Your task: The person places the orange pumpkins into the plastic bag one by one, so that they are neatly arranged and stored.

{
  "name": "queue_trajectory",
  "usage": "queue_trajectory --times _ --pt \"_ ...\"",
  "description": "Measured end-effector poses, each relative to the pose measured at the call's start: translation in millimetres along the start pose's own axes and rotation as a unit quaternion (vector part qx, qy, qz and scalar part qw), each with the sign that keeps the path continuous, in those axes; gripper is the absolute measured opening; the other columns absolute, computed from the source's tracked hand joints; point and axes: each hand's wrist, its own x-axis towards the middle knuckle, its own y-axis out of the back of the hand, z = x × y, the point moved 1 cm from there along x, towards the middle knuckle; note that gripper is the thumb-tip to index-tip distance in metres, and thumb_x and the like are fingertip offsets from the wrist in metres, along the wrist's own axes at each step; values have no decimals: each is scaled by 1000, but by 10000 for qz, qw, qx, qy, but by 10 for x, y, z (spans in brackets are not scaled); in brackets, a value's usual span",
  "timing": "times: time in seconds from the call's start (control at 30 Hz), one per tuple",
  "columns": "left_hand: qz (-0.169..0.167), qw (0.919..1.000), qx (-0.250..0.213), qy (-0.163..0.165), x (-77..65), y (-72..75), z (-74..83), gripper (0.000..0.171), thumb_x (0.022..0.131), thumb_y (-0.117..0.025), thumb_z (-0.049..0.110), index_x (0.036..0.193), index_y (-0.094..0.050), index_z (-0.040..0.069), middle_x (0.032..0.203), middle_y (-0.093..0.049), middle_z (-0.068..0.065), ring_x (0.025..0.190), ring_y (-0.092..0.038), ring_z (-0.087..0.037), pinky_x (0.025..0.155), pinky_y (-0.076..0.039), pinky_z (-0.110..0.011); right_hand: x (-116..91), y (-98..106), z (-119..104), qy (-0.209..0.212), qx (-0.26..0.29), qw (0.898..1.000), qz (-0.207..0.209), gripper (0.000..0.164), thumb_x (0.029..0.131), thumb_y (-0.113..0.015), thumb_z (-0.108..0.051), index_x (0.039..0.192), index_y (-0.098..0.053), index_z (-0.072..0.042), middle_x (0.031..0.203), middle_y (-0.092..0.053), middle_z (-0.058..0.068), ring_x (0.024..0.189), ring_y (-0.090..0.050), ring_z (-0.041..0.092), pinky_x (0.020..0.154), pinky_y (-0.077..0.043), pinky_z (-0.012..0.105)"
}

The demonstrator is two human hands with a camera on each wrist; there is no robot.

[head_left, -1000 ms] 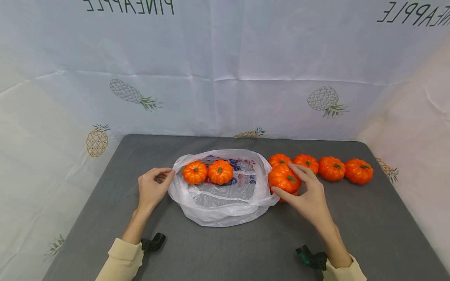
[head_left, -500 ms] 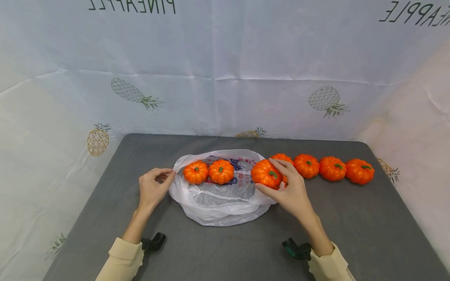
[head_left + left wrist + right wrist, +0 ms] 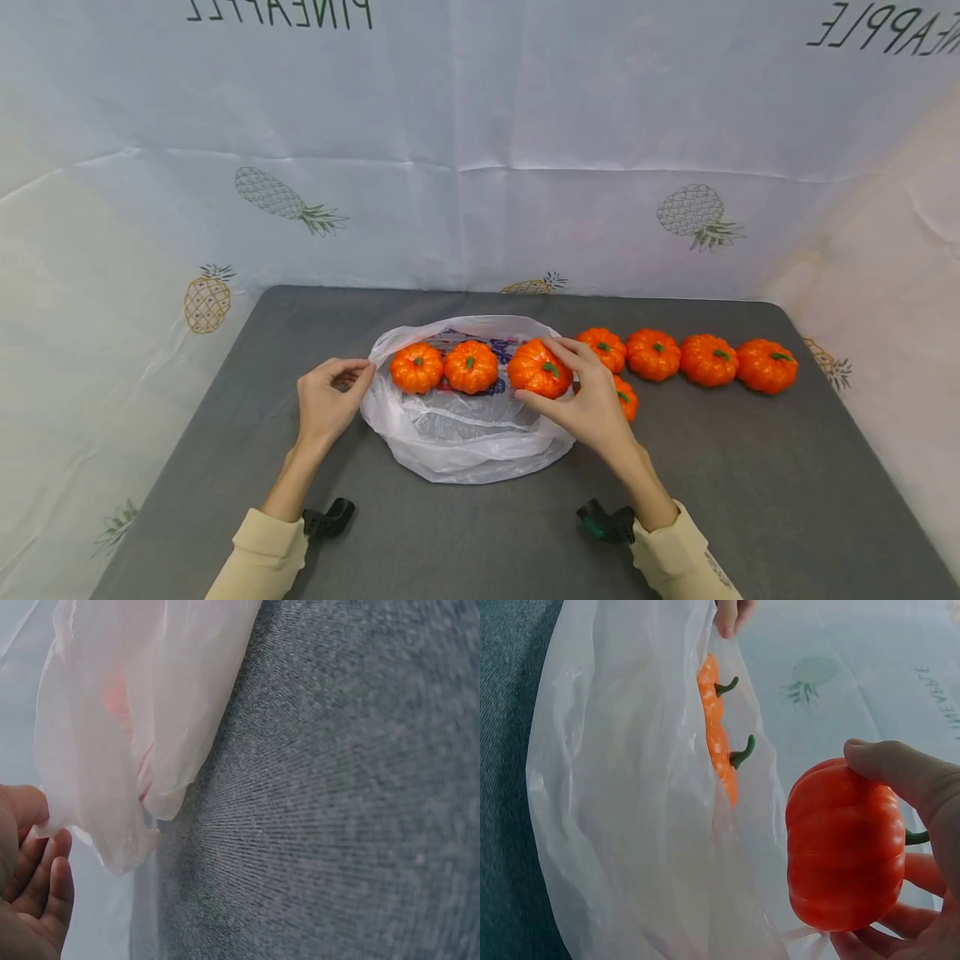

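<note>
A white plastic bag (image 3: 480,460) lies with its mouth spread wide on the table. Its left rim is pinched between thumb and fingers of my left hand (image 3: 330,404), as the left wrist view also shows. Two small orange pumpkins (image 3: 416,367) (image 3: 471,367) sit side by side inside the bag. Over the bag's right part, my right hand (image 3: 592,408) grips a third orange pumpkin (image 3: 540,368) between thumb and fingers. In the right wrist view this held pumpkin (image 3: 845,847) is above the bag's edge, its green stem toward the palm.
Several more orange pumpkins (image 3: 708,360) stand in a row right of the bag, and one pumpkin (image 3: 626,398) is partly hidden behind my right hand. The grey table (image 3: 465,542) ends at a curtain (image 3: 450,225) printed with pineapples.
My right hand has carried its pumpkin leftward from beside the bag's right rim to over the opening. The left hand stays in place on the rim.
</note>
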Motion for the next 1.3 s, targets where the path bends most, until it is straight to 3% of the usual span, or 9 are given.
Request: queue_trajectory --times 0.27,0.63,1.03,1.3 --pt "4 10000 17 -8 0 1 14 6 83 -82 3 82 -79 -3 71 -72 -12 63 -57 6 62 -49 -6 10 -89 -54 -15 -70 9998 -184 76 75 -92 -32 143 -61 -14 143 -58 10 131 -56 33 100 -56 56" --pt "-29 10000 27 -45 -4 -2 7 5 83 -82 2 82 -79 -2 70 -72 -10 62 -58 3 61 -49 -7 76 -137 11 -164 -256 9990 -330 78 76 -91 -34 144 -59 -10 147 -55 14 137 -50 40 104 -51 62" --pt "-46 10000 -5 -39 -9 -2 -1 5 82 -83 2 83 -80 -1 71 -73 -9 63 -58 5 62 -50 -7 178 -209 83 -2 -460 9980 -445 80 78 -90 -31 146 -56 -5 149 -54 18 141 -47 39 110 -49 57" --pt "-26 9999 -11 -104 -4 3 12 2 82 -81 0 83 -79 -1 71 -72 -12 63 -58 6 61 -50 -7 243 -267 164 -130 -321 9986 -403 81 81 -89 -29 148 -52 -2 151 -52 21 142 -48 39 113 -47 54"
